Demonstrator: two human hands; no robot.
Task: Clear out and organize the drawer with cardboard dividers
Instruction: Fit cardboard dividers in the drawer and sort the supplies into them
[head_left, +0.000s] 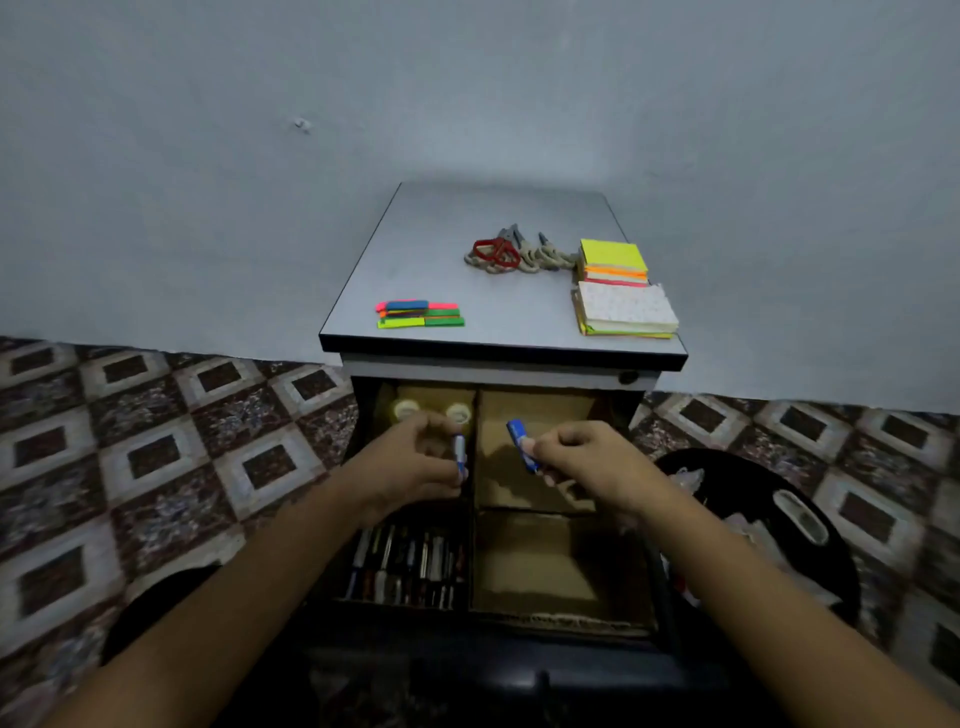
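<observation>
Two big surfaces set the scene: patterned floor tiles (156, 441) all around, and the grey cabinet top (467, 249) against the wall. Below that top the drawer (467, 642) stands pulled out toward the person, and cardboard dividers (472, 545) split it into four compartments. Off to the right on the floor sits a black bin (737, 467) with crumpled clear wrapping inside.

Now the hands, both over the back half of the drawer. The left hand (410, 467) hovers at the centre divider, fingers curled, pinching a small blue-and-white piece (460, 457) held nearly upright. The right hand (587, 457) hangs above the back-right compartment, thumb and fingertips pinching a blue piece (519, 441) that tilts up and to the left. What those pieces are, the blur will not let me say.

Down in the front-left compartment, a packed row of pens (410, 566) lies lengthwise. Up on the cabinet, a speckled notepad (626, 309) sits at the front right, a yellow-topped sticky-note stack (615, 262) just behind it, several scissors (506, 252) bunched beside that, and bright coloured strips (418, 314) near the front left. Smallest in the drawer: two tape rolls (405, 410) side by side in the back-left compartment.
</observation>
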